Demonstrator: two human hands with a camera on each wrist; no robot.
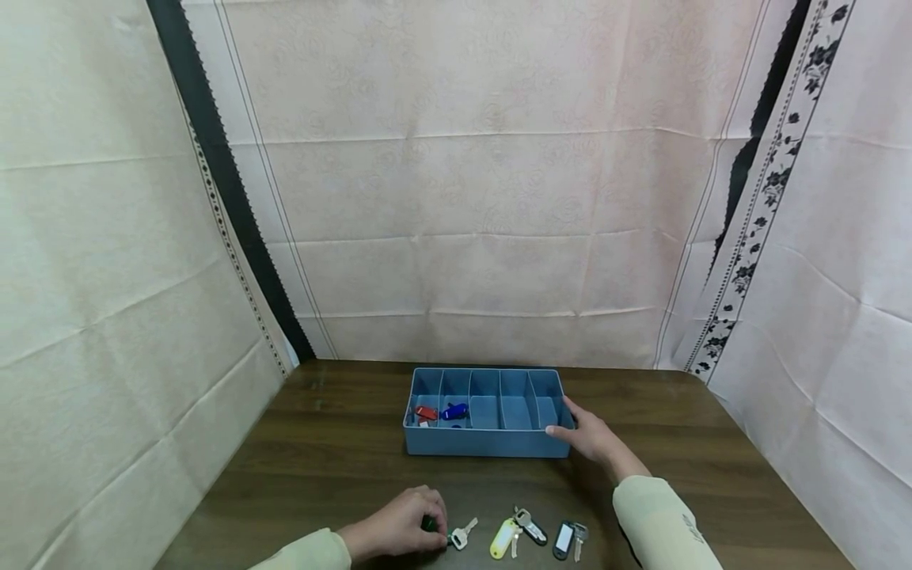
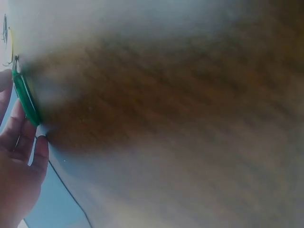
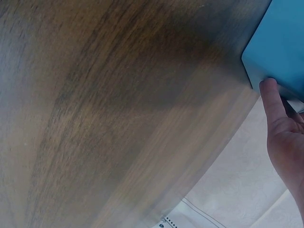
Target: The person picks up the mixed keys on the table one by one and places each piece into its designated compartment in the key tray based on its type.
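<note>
My left hand [image 1: 413,522] is low over the near part of the table, pinching a green key tag [image 2: 26,102] between thumb and fingers. The tag's silver key [image 1: 463,534] sticks out to the right of the fingertips. My right hand [image 1: 593,434] grips the right end of a blue compartment box [image 1: 484,443], thumb on its front wall and fingers around the side. Red key tags [image 1: 427,413] lie in the leftmost compartment, and a blue key tag [image 1: 454,412] is in the second one.
Right of my left hand, a yellow key tag [image 1: 503,538] and black key tags [image 1: 563,541] with keys lie on the wooden table [image 1: 342,451]. Pale cloth curtains [image 1: 484,198] hang behind the table and at both sides.
</note>
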